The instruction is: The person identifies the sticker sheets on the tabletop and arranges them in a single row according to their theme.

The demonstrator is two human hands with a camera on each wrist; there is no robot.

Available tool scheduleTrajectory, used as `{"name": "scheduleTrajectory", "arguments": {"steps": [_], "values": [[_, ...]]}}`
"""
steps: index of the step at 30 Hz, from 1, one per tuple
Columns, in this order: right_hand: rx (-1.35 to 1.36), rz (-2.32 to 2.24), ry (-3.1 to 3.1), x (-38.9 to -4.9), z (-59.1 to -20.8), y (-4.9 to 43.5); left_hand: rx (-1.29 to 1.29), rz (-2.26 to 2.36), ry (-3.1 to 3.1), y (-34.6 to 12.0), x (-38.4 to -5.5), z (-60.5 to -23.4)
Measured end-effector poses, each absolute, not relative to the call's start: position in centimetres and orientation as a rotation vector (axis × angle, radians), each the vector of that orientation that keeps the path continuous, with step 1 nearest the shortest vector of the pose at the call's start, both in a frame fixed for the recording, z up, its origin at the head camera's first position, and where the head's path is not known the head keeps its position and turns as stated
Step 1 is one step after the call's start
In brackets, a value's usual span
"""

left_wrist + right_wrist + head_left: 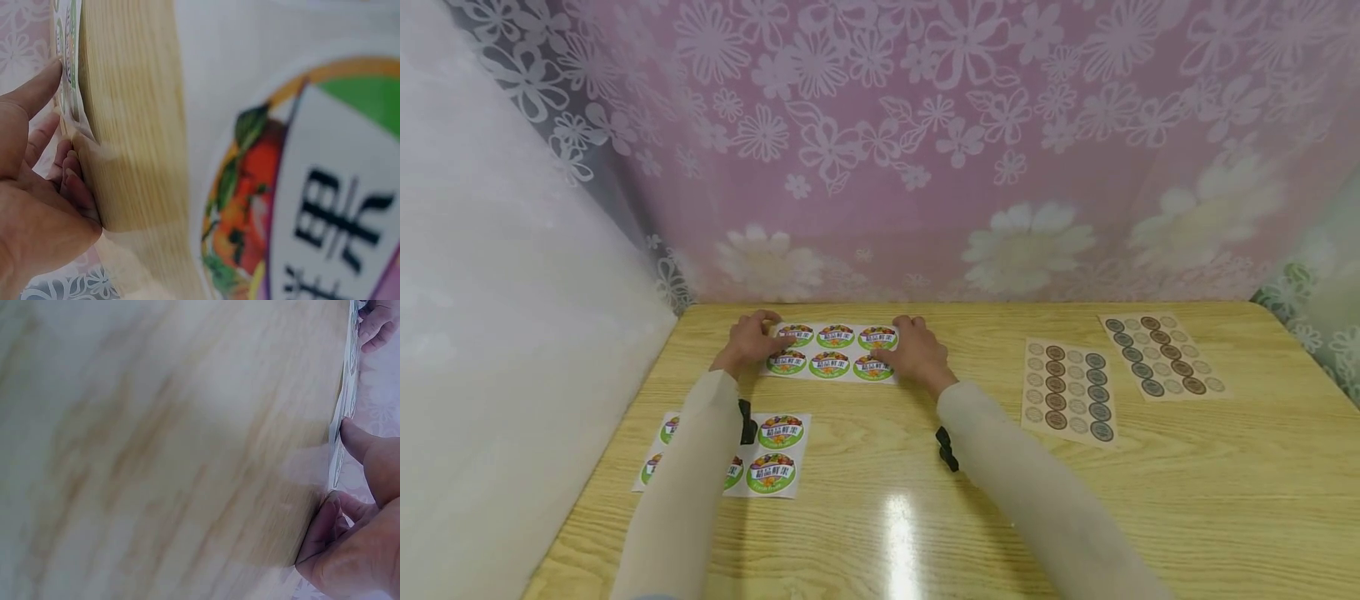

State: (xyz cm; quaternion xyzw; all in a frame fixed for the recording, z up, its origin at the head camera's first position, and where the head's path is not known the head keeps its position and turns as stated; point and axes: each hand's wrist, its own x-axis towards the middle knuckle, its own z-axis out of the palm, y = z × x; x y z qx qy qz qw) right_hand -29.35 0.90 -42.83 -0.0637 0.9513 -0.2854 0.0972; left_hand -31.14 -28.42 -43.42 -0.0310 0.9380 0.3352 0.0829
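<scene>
A white sheet of round fruit stickers (pixel 832 352) lies near the table's far edge, two rows of colourful labels facing up. My left hand (pixel 751 340) grips its left end, thumb over the top and the other fingers at the edge. At the opposite end, my right hand (pixel 919 354) pinches the sheet, its thumb on a lower label. The right wrist view shows the right thumb (pixel 357 440) against the sheet, with fingers curled by its corner. Below my left forearm is a second fruit sticker sheet (pixel 781 454), partly hidden by the sleeve.
Two brown sheets of small round stickers lie on the right, a nearer one (pixel 1067 392) and a farther one (pixel 1165 357). Behind the wooden table (pixel 865 450) hangs a pink flowered curtain (pixel 880 167). A white covering (pixel 512 292) borders the left side.
</scene>
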Motion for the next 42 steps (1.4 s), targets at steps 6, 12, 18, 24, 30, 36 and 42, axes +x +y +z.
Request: {"name": "scheduleTrajectory", "arguments": {"steps": [6,12,18,24,30,36,42], "values": [[-0.182,-0.863,2.803,-29.3,-42.8,0.9,-0.100,1.008,2.790,-28.2,-30.7,-43.2],[-0.181,-0.842,2.809,-29.5,-42.8,0.9,-0.121,1.007,2.780,-28.1,-30.6,-43.1],[-0.184,-0.847,2.802,-29.4,-42.8,0.9,-0.155,1.021,2.770,-27.9,-30.4,-43.0],[-0.182,-0.857,2.812,-29.3,-42.9,1.0,-0.181,1.057,2.754,-27.2,-30.4,-42.8],[-0.175,-0.862,2.826,-29.3,-43.0,1.0,-0.203,1.053,2.746,-26.5,-30.2,-42.4],[-0.180,-0.861,2.848,-29.4,-43.2,0.9,-0.192,1.059,2.763,-26.5,-29.9,-42.2],[-0.194,-0.850,2.868,-29.4,-43.3,0.8,-0.146,1.144,2.734,-27.0,-29.6,-42.0]]}}
